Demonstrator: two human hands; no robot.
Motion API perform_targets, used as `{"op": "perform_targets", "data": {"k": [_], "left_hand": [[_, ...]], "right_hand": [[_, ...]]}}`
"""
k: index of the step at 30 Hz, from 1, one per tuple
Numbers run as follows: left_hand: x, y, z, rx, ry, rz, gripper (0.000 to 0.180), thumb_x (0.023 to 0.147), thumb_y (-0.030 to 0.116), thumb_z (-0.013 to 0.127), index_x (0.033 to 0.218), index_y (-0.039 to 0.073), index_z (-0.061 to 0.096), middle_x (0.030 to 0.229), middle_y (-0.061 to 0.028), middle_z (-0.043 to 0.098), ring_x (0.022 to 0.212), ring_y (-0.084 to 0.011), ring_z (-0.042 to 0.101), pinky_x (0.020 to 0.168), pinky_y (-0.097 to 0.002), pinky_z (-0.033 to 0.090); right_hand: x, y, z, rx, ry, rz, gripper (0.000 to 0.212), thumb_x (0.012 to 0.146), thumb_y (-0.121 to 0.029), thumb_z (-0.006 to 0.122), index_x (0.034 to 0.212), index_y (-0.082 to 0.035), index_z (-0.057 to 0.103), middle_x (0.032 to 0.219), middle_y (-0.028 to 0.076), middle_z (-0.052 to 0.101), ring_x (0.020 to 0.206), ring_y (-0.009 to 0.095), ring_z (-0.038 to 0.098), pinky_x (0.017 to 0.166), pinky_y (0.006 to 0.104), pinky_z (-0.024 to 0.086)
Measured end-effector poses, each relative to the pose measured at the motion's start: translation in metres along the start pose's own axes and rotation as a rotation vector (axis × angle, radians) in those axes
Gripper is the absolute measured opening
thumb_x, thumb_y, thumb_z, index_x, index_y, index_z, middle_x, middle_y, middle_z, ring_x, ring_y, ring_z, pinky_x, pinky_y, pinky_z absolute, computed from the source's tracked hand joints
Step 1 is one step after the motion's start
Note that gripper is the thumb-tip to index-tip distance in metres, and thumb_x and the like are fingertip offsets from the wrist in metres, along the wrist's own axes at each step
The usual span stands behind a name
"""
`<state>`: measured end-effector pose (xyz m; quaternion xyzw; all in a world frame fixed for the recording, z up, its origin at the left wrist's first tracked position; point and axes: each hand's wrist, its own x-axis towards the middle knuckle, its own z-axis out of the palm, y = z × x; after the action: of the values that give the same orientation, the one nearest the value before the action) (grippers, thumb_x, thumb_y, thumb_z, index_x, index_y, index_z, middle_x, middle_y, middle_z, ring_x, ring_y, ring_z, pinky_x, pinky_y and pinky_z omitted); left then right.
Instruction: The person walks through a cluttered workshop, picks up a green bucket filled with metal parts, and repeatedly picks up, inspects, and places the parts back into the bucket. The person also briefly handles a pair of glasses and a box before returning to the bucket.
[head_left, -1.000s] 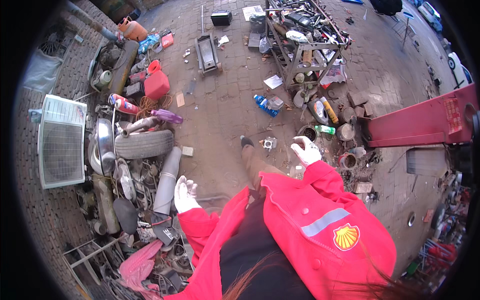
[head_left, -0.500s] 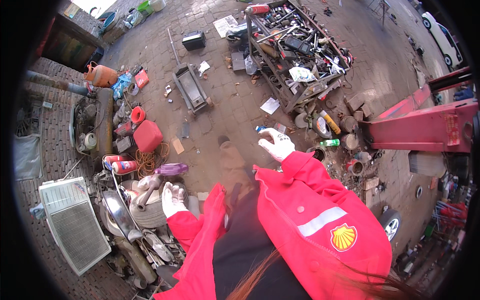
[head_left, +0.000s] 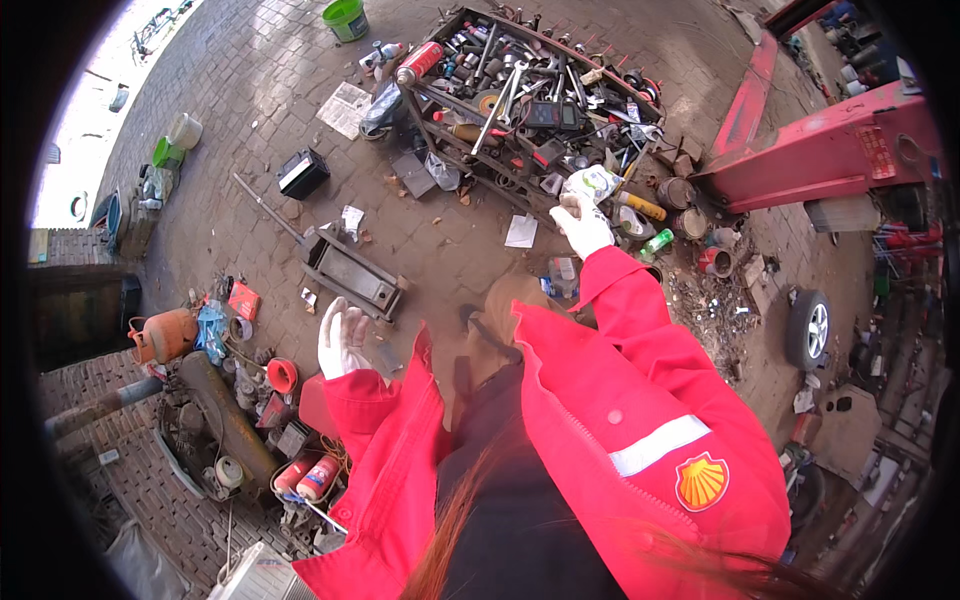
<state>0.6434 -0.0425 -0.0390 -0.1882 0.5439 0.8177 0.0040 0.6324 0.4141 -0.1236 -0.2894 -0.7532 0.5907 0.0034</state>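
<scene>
My left hand (head_left: 343, 338), in a white glove, is raised over the ground beside the low metal floor jack (head_left: 352, 274). Its fingers are stretched out and hold nothing. Forward and to the right is my right hand (head_left: 582, 222), also in a white glove, its fingers loosely bent and apart with nothing visible in them. In the picture it lies just below a crumpled white plastic bag (head_left: 598, 181) at the near edge of a metal tool cart (head_left: 490, 170). Whether it touches the bag I cannot tell. Wrenches, sockets and a dark meter (head_left: 553, 116) fill the cart.
A black battery (head_left: 303, 174) stands at the left, beyond an orange gas cylinder (head_left: 168, 337) and red fire extinguishers (head_left: 319, 477). To the right are a red lift arm (head_left: 810, 150), rusty cans (head_left: 690, 222) and a wheel (head_left: 808, 330). A white paper (head_left: 521, 231) lies ahead.
The view has turned and moved forward, bringing the tool cart and jack closer. My right hand now appears beside the cart's near edge; my left hand has risen toward the jack.
</scene>
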Motion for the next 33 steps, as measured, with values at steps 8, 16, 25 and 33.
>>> {"op": "perform_targets", "data": {"k": [8,16,25,33], "left_hand": [[0.110,0.022,0.076,0.061,-0.066,-0.081,0.035,0.098,0.019,0.063,0.127,0.002,0.060,0.121,-0.0125,0.064,0.101,-0.0223,0.066,0.088,-0.0353,0.057],[0.201,0.045,0.110,0.161,0.016,-0.138,0.034,0.099,0.022,0.062,0.128,0.004,0.060,0.129,-0.0107,0.062,0.103,-0.0238,0.066,0.089,-0.0376,0.057],[0.236,0.052,0.142,0.152,0.062,-0.202,0.038,0.098,0.023,0.064,0.129,0.001,0.058,0.124,-0.0112,0.064,0.101,-0.0230,0.067,0.086,-0.0381,0.058],[0.283,0.064,0.200,0.154,-0.161,-0.182,0.033,0.097,0.019,0.064,0.124,0.000,0.062,0.113,-0.0110,0.066,0.098,-0.0219,0.066,0.089,-0.0356,0.055]], "right_hand": [[0.226,0.014,-0.004,0.937,0.371,0.438,0.024,0.094,-0.026,0.067,0.091,-0.004,0.058,0.071,0.007,0.061,0.053,0.018,0.057,0.042,0.0295,0.043],[0.323,0.004,0.079,1.122,0.426,0.917,0.036,0.095,-0.042,0.062,0.119,-0.016,0.057,0.103,0.009,0.058,0.097,0.025,0.055,0.081,0.0421,0.048],[0.349,-0.007,0.080,1.126,0.626,0.824,0.040,0.091,-0.029,0.071,0.127,-0.017,0.058,0.118,0.006,0.064,0.110,0.026,0.060,0.089,0.0457,0.050],[0.226,-0.177,0.002,0.815,0.260,0.214,0.046,0.087,-0.018,0.076,0.127,-0.006,0.057,0.114,0.007,0.066,0.096,0.021,0.067,0.082,0.0392,0.056]]}}
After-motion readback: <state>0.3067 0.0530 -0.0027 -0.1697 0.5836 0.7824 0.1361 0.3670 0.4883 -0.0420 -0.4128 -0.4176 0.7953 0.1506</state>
